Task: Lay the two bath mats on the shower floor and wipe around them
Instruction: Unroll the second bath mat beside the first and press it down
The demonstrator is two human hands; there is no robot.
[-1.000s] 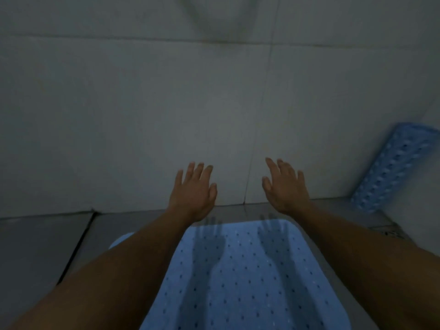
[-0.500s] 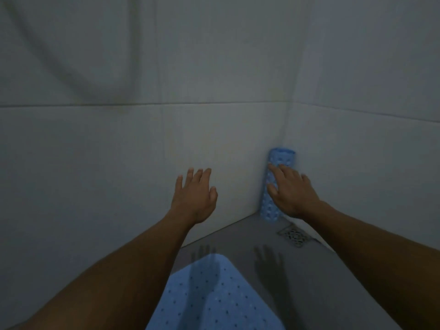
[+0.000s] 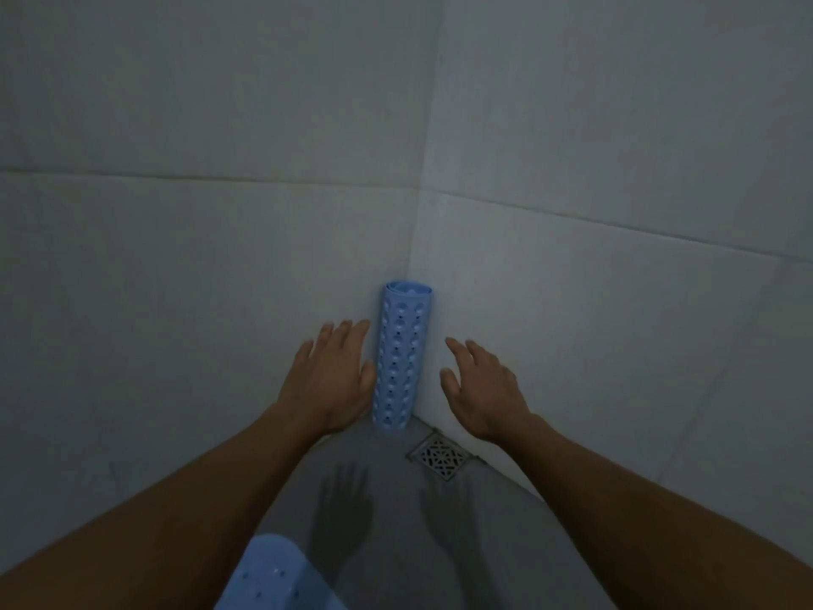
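Observation:
A rolled blue bath mat [image 3: 400, 358] with rows of holes stands upright in the corner where the two tiled walls meet. My left hand [image 3: 332, 380] hovers just left of the roll with fingers straight, its thumb close to the roll's side. My right hand [image 3: 481, 389] is spread to the right of the roll, a short gap away from it. Neither hand holds anything. A second blue mat [image 3: 272, 574] lies flat on the grey shower floor [image 3: 396, 521] at the bottom edge, only its far corner in view.
A square metal floor drain [image 3: 442, 455] sits in the floor just right of the roll's foot, below my right hand. Pale tiled walls [image 3: 176, 257] close in on the left and right.
The view has turned right from the flat mat to the corner. My right hand, which overlapped the roll half a second ago, is now beside it, and my left hand has come up to its other side.

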